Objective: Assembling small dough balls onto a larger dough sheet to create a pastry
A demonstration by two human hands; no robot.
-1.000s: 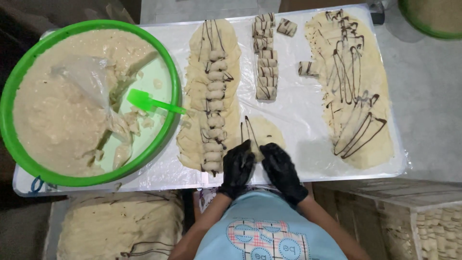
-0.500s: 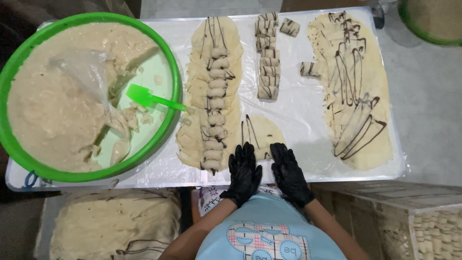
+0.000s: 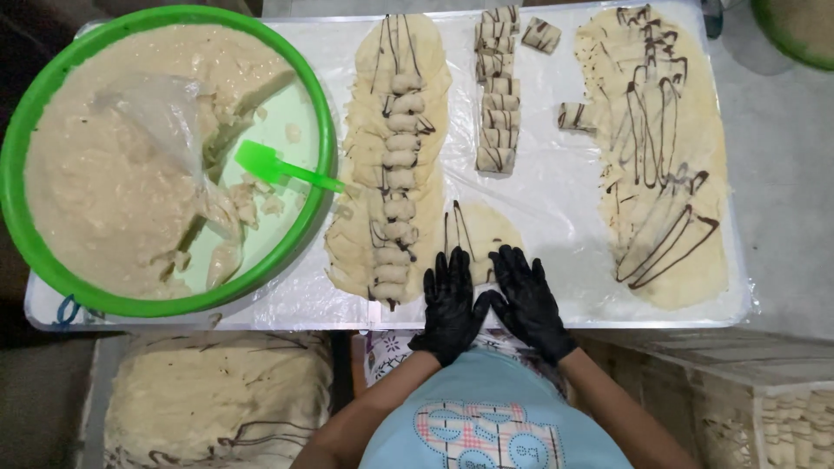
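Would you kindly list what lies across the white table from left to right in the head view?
Green bowl of batter → green spatula → long strip with filling lumps → column of rolled pieces → wide sheet with dark drizzle.

Both hands wore black gloves and lay flat, fingers spread, at the six o'clock edge of the plastic-covered table. The left hand and right hand sat side by side, thumbs nearly touching, fingertips resting on a small round dough sheet streaked with dark chocolate lines. At eleven o'clock from the hands ran a long dough strip topped with a row of filling lumps. At nine o'clock stood a green basin of pale batter holding a green spatula. Cut rolls lay at twelve o'clock, a broad drizzled sheet at two o'clock.
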